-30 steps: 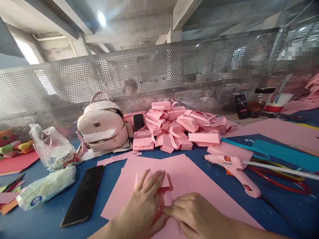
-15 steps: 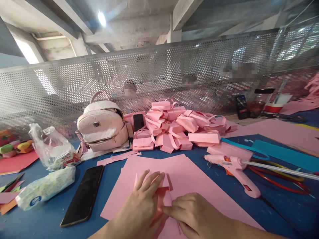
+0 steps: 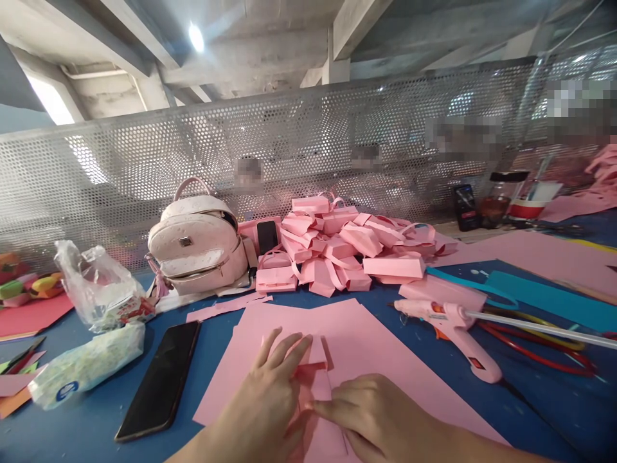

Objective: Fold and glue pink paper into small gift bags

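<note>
My left hand (image 3: pixel 270 386) lies over a folded piece of pink paper (image 3: pixel 318 379), its fingers stretched out and slightly spread, holding it down. From the right, my right hand (image 3: pixel 376 411) reaches in with curled fingers; its index finger presses on the folded paper near my left thumb. Part of the folded piece is hidden under both hands. Beneath it spreads a larger pink sheet (image 3: pixel 400 360). To the right of the sheet lies a pink glue gun (image 3: pixel 453 328) with a white glue stick in its back.
Behind the sheet rises a pile of pink paper boxes (image 3: pixel 332 244), beside a pale pink backpack (image 3: pixel 197 244). A black phone (image 3: pixel 161 379) and a wipes pack (image 3: pixel 91 366) lie at left on the blue table (image 3: pixel 116 418). A blue paper strip (image 3: pixel 544 299) lies at right, before a perforated metal screen (image 3: pixel 299 141).
My left hand has shifted slightly left, showing more of the folded paper. My right index finger has slid a little left. The view has barely moved.
</note>
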Tool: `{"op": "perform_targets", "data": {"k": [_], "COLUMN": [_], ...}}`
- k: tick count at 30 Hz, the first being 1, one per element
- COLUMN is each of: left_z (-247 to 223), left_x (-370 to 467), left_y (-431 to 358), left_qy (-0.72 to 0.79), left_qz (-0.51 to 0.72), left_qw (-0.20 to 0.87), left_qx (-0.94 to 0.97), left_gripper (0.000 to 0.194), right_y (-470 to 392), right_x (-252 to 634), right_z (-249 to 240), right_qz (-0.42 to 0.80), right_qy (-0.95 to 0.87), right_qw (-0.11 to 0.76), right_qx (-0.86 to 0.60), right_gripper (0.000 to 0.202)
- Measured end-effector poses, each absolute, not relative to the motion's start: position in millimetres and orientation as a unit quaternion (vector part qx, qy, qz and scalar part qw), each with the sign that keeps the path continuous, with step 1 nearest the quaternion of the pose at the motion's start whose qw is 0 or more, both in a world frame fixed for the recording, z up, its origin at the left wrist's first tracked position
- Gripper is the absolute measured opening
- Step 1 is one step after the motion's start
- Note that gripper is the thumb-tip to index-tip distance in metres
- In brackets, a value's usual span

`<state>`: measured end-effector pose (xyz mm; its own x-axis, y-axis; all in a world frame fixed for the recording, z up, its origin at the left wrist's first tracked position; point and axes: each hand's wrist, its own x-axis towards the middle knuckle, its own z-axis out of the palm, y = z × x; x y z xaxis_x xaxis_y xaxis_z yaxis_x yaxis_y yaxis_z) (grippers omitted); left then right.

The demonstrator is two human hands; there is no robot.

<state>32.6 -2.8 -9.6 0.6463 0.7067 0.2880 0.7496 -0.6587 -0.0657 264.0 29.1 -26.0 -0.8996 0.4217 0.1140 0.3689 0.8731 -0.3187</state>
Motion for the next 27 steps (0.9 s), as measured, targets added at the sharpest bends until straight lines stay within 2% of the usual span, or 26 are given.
{"op": "perform_targets", "data": {"k": [4, 9, 13, 18, 27], "left_z": [-16.9, -21.7, -18.6, -22.3, -30.4], "left_x": [34.6, 34.2, 31.9, 30.4, 30.7], "left_y": [-2.2, -2.2, -2.3, 3.0, 16.1], "left_qy": [-0.386, -0.392, -0.394, -0.403, -0.39], "left_qz": [-0.142, -0.097, -0.079, -0.095, -0.126], "left_qw": [0.105, 0.089, 0.072, 0.069, 0.114], "left_qx": [-0.905, -0.91, -0.913, -0.907, -0.905], "left_gripper": [0.026, 0.04, 0.042, 0.041, 0.056], "right_y": [27.9, 27.8, 29.0, 29.3, 29.6], "right_x": [264.4, 263.3, 263.3, 262.9, 261.6], "right_z": [-25.4, -22.6, -22.1, -22.8, -23.1], "right_qz": [0.14, 0.141, 0.153, 0.176, 0.206], "right_qy": [-0.963, -0.963, -0.962, -0.957, -0.951], "right_qw": [0.101, 0.094, 0.087, 0.081, 0.083], "right_qx": [-0.205, -0.209, -0.207, -0.215, -0.217], "right_gripper": [0.049, 0.046, 0.044, 0.044, 0.047]}}
